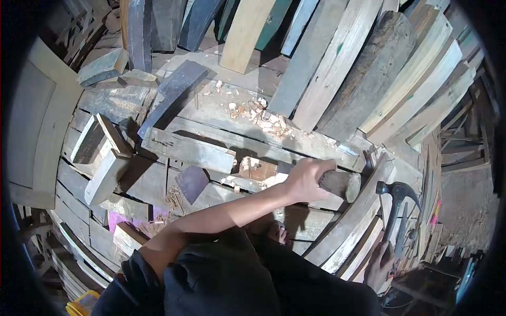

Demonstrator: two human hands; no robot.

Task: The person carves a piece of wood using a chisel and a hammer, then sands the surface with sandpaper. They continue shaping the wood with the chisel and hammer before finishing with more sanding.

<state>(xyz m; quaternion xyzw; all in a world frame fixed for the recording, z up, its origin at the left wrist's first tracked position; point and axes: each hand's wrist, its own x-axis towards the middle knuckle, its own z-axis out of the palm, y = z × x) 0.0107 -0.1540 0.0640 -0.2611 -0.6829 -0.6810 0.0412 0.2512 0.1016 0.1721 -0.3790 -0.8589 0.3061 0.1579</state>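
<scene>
**Block in my left hand, hammer in my right, the striking face turned toward the block**

My hands are apart, each closed on something. My left hand (pixel 305 181) grips a short, dark brown, rounded wooden block (pixel 334 183) with a pale, roundish end; it is below and to the right of the heap of pale wood chips (pixel 266 118), my landmark here. My right hand (pixel 380 260) is closed around the lower handle of a dark steel claw hammer (pixel 398 192), farther below and to the right of that heap.

The block's long axis runs sideways, its pale end pointing right, away from my left palm. The hammer stands roughly crosswise to it, handle rising from my fist, head at the top, claw curving away to the right. Hammer head and block are near each other but not touching. The block lies up and to the left of my right fist, so my left hand is the nearer one.

Just below the heap, a reddish-brown piece of wood (pixel 257 169) lies among more chips. A weathered grey board (pixel 190 150) lies below and left of the heap, with a flat purple-grey piece (pixel 192 183) beyond its lower side. Long planks in grey, blue and cream (pixel 247 34) stand above the heap. My bare foot (pixel 277 231) rests well below it.
</scene>
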